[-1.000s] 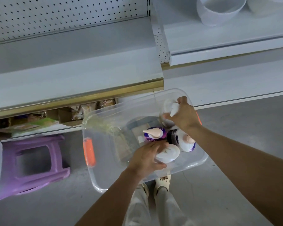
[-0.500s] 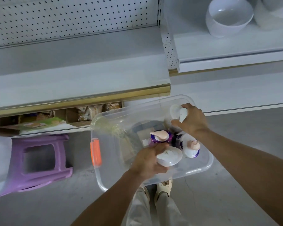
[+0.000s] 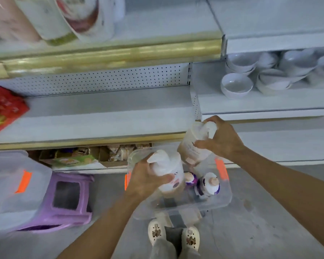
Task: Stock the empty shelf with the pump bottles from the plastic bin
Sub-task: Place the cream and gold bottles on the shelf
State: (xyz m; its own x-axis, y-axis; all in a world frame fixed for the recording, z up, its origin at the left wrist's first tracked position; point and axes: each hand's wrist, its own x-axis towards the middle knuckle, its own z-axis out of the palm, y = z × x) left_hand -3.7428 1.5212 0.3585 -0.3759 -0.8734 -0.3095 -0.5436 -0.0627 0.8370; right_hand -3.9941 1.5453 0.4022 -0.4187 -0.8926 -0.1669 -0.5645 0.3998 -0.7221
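Observation:
My left hand grips a white pump bottle just above the clear plastic bin on the floor. My right hand grips a second white pump bottle, held higher and tilted, its top level with the gold front edge of the empty white shelf. Two purple-and-white pump bottles with peach pumps stand in the bin. The bin has orange latches at both ends.
A purple stool carries another clear bin at left. White bowls fill the right shelf. Snack packs lie under the empty shelf, a red bag at its left end, large packages on the shelf above. My shoes stand behind the bin.
Both hands have lifted their white pump bottles up out of the bin, the right one higher toward the shelf. The view has tilted up, showing more shelving.

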